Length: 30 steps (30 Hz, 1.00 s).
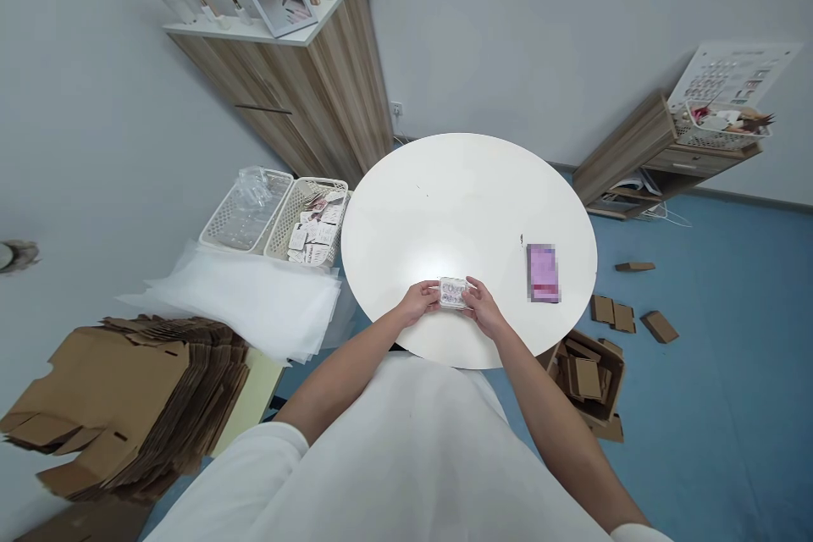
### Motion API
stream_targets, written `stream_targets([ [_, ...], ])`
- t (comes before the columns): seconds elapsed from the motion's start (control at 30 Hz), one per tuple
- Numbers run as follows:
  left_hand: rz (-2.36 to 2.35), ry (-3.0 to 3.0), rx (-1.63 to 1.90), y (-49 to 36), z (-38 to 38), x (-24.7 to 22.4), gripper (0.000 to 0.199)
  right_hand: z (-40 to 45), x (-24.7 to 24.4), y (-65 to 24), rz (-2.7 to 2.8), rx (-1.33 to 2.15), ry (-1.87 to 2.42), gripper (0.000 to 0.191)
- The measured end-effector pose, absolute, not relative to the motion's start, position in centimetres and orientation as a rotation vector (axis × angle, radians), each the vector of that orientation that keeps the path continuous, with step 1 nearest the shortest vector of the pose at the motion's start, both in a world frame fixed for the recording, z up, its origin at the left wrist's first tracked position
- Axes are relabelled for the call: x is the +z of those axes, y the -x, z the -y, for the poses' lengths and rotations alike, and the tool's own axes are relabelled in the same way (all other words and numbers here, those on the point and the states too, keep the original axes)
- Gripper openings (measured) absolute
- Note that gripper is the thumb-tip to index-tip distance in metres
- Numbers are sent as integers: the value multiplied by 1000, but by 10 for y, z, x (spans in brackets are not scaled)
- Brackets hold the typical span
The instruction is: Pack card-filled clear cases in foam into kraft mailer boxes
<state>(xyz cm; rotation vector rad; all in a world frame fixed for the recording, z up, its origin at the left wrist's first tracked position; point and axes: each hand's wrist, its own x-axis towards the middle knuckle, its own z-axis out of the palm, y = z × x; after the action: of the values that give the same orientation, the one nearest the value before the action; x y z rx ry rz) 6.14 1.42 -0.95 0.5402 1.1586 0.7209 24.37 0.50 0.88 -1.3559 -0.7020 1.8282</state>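
Between my two hands, just above or on the near part of the round white table (445,186), is a small clear plastic case (453,292) with rows of small pale pieces inside. My left hand (420,302) grips its left edge with thumb and fingers. The right side is held by my right hand (483,307), whose thumb lies over the case's top. What the small pieces are is too fine to tell. To the right on the tabletop lies a blurred pink-purple rectangular item (543,273), apart from my hands.
Left of the table stand a white basket of printed cards (314,233) and a basket of clear plastic (245,212). Clear bags (254,296) and stacked flat cardboard (146,398) lie nearer. At right, a carton (584,373) holds small brown boxes; others (660,327) lie on the floor.
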Motion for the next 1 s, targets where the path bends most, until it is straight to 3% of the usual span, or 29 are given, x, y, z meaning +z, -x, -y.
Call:
stream_targets([
  [0.47, -1123, -534, 715, -67, -14, -5, 34, 1, 1, -253, 665, 1785, 1445, 50],
  [0.7, -1226, -657, 606, -64, -10, -3, 58, 2, 1, -252, 683, 1753, 1447, 53],
  [1.0, -1212, -692, 633, -61, -8, -9, 40, 3, 4, -248, 736, 1679, 1497, 45],
])
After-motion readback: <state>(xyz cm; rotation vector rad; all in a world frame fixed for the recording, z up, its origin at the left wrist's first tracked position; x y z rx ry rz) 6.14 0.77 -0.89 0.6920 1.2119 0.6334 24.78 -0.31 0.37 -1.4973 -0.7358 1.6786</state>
